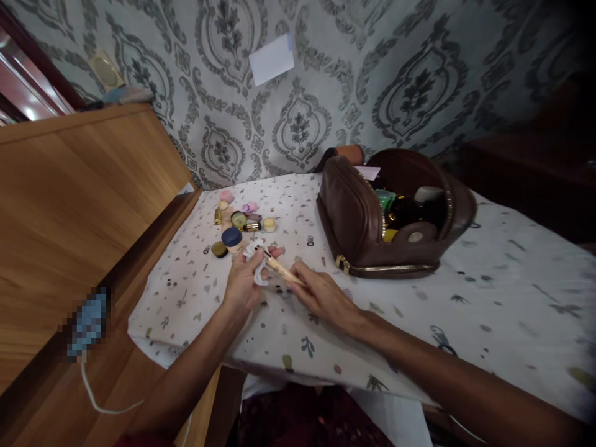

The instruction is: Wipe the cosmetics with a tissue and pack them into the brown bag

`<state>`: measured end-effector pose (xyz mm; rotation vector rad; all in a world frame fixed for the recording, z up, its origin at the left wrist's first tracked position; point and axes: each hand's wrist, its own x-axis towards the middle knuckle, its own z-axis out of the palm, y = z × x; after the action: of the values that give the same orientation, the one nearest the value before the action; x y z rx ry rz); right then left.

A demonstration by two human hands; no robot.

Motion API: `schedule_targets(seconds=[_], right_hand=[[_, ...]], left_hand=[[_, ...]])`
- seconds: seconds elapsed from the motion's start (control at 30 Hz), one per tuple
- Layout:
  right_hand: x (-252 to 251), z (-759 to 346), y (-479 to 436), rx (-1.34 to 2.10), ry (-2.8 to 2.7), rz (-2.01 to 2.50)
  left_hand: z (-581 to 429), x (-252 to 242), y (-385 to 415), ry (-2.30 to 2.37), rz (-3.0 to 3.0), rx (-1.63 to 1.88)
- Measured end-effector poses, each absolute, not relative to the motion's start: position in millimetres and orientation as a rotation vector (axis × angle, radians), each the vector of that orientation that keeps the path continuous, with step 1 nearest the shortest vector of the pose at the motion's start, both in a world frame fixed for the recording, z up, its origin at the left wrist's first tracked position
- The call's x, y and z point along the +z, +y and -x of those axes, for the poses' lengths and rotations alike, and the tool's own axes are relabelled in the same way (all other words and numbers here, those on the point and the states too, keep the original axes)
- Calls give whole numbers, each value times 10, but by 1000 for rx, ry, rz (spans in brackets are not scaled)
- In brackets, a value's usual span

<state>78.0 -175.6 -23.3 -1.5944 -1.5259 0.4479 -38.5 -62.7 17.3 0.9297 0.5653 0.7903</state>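
My left hand (pixel 243 279) is closed around a crumpled white wipe (pixel 261 274), which wraps the dark far end of a slim beige cosmetic tube (pixel 282 270). The near end of this tube is pinched in the fingers of my right hand (pixel 321 295). Both hands are just above the cloth-covered table. Beyond my left hand lie a round container with a dark blue lid (pixel 231 236), a small olive-lidded jar (pixel 219 249), a green-topped jar (pixel 239 219) and a pale yellow pot (pixel 269 224). A black-and-gold tube (pixel 252 227) rests between the last two.
An unzipped brown leather bag (pixel 356 223) filled with items stands to the right on the patterned white cloth (pixel 186 316). Pink and purple pieces (pixel 250 207) lie at the back left. A wooden panel (pixel 93 186) borders the left side; patterned wallpaper (pixel 298 124) rises behind.
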Motion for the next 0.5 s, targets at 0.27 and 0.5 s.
schedule_targets(seconds=[0.27,0.5], right_hand=[[-262,-754,-1773,319,-1563,1711],[-300,-717,-1773,176,-1600,1845]], left_hand=[[324,42,-849,540,-853,761],[331,138,-702,576,-799,803]])
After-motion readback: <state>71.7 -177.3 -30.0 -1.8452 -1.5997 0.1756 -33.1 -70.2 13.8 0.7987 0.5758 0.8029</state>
